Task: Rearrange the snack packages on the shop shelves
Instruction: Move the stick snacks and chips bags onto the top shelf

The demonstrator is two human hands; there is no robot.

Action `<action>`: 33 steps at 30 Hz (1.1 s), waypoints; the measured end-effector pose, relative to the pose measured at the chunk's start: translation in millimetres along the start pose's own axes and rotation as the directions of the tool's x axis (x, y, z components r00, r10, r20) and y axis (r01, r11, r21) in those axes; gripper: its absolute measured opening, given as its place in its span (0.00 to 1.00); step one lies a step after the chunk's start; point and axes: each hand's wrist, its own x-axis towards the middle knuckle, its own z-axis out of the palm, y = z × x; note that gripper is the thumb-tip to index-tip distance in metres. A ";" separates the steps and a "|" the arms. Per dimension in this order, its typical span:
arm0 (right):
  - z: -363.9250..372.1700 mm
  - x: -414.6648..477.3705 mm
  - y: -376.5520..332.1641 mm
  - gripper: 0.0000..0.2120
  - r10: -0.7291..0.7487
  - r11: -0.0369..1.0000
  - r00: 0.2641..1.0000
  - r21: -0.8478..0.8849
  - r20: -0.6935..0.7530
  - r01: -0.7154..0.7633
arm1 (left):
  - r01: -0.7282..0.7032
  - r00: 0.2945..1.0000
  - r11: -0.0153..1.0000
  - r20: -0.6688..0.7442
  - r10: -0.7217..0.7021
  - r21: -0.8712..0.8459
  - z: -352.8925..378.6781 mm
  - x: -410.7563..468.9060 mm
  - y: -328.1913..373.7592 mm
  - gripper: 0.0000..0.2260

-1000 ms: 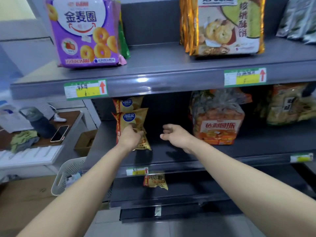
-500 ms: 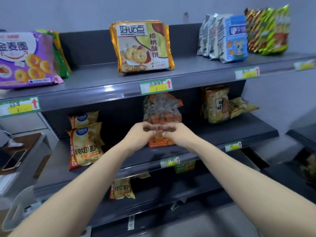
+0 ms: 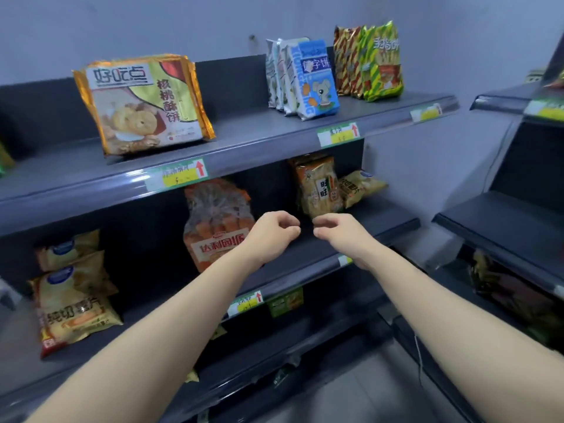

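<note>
Both hands hover empty over the middle shelf (image 3: pixel 384 213). My left hand (image 3: pixel 271 236) is loosely curled, just right of the orange pie bag (image 3: pixel 213 227). A small gap separates it from my right hand (image 3: pixel 341 235), also loosely curled, just below the upright rice cracker bag (image 3: pixel 319 187). A yellow chip bag (image 3: pixel 360 186) lies tilted beside that bag. Two more yellow chip bags (image 3: pixel 73 303) stand at the shelf's left end. The top shelf (image 3: pixel 244 141) holds a walnut cookie pack (image 3: pixel 143 105), blue and white biscuit packs (image 3: pixel 314 77) and green and brown stick packs (image 3: pixel 378 62).
A green pack (image 3: pixel 285 302) sits on the shelf below, behind the price tags. A second dark shelf unit (image 3: pixel 494 221) stands at the right, with dark packages (image 3: pixel 512 288) on its lower level. Grey floor (image 3: pixel 366 392) shows between the units.
My left hand has let go of the yellow chip bag at the left. Both hands have moved right, past the orange pie bag, and the view has swung right.
</note>
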 end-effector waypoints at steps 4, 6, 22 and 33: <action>-28.1 8.8 20.8 0.18 0.059 0.996 0.989 0.074 -0.132 -0.050 | -0.038 0.998 0.998 0.040 0.040 -0.042 29.4 25.7 18.3 0.09; -38.6 15.8 30.2 0.18 0.085 0.992 0.976 0.108 -0.201 -0.064 | -0.055 0.997 0.996 0.057 0.059 -0.073 42.5 39.5 24.5 0.08; -113.5 128.7 87.8 0.17 0.224 0.973 0.877 0.144 -0.425 -0.179 | -0.009 0.961 0.980 0.268 0.063 -0.198 133.0 199.9 31.9 0.10; -139.4 187.0 126.9 0.19 0.317 0.935 0.872 0.279 -0.372 -0.221 | 0.071 0.962 0.988 0.272 -0.032 -0.135 172.5 279.0 31.8 0.13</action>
